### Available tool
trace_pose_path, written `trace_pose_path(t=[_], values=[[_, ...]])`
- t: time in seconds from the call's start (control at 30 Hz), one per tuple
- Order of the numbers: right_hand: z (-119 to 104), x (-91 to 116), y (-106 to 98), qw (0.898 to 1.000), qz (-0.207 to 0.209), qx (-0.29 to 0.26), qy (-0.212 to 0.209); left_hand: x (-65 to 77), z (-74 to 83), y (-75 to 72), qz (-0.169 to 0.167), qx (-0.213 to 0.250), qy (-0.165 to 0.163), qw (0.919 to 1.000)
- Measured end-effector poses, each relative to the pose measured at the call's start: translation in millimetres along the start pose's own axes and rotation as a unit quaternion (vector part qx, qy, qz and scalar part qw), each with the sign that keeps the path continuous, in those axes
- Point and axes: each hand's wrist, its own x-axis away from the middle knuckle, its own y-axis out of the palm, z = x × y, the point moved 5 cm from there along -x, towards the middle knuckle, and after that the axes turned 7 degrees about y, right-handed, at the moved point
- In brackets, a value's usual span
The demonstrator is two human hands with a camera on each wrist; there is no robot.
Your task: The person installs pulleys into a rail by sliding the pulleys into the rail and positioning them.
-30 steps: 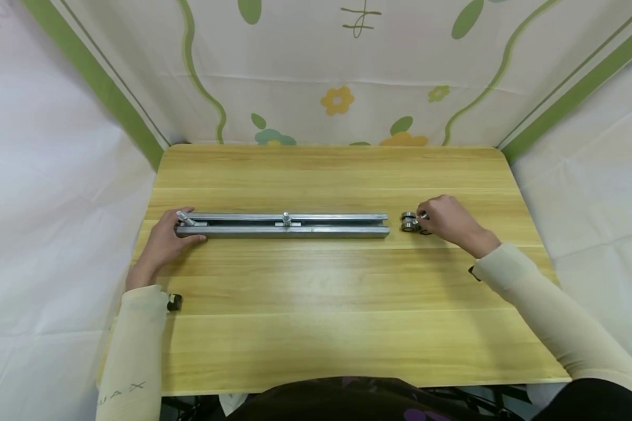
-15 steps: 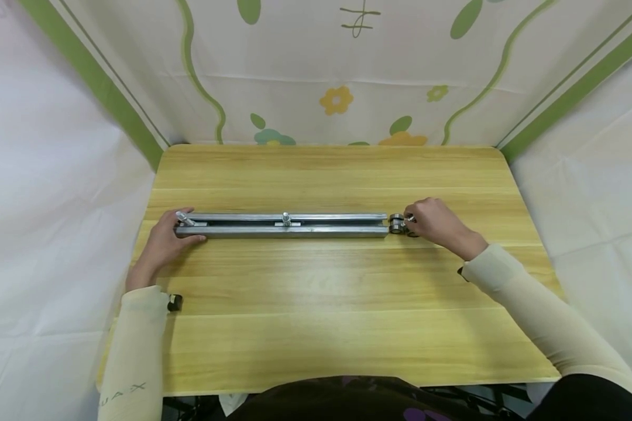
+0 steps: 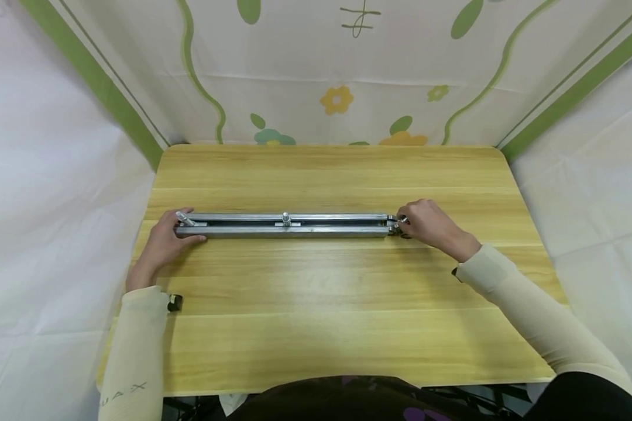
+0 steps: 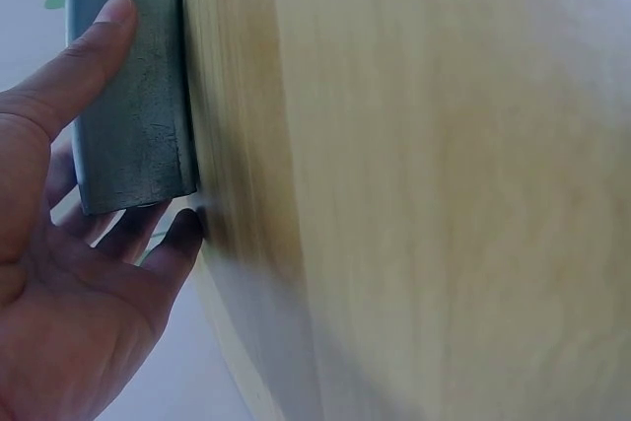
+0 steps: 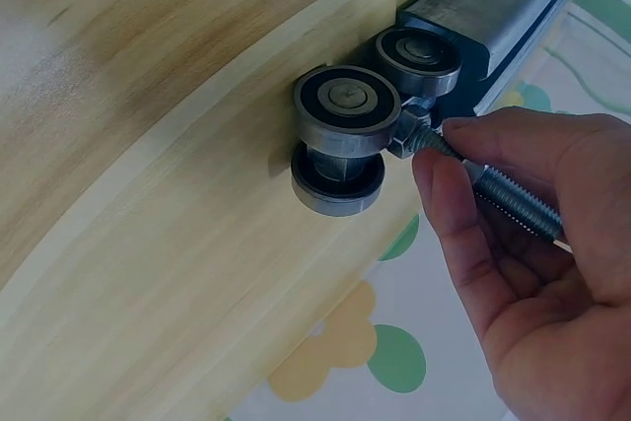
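A long metal channel rail lies across the table with its slot facing up. My left hand grips its left end, thumb along the near side and fingers behind; the left wrist view shows the thumb on the rail's side. My right hand pinches the threaded bolt of a roller trolley between thumb and fingers. The trolley's front wheels are at the rail's right mouth, while its rear wheels are outside. Two bolts stand up from the slot, one mid-rail, one tilted by my left hand.
The wood-grain table extends in front of and behind the rail. A white curtain with printed flowers hangs at the table's back edge, and white cloth hangs at the sides.
My right hand has moved left with the roller trolley, bringing its front wheels from apart on the table to the rail's right mouth. The left hand and rail have stayed put.
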Motion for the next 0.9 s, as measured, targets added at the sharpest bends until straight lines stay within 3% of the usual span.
trace_pose_path(t=[0.33, 0.9], values=[[-1, 1, -1, 1.0, 0.007, 0.013, -0.001, 0.4, 0.0, 0.3, 0.001, 0.001, 0.0, 1.0], [-13, -2, 0, 1.0, -0.02, -0.006, -0.01, 1.4, 4.8, -1.0, 0.0, 0.002, 0.0, 1.0]])
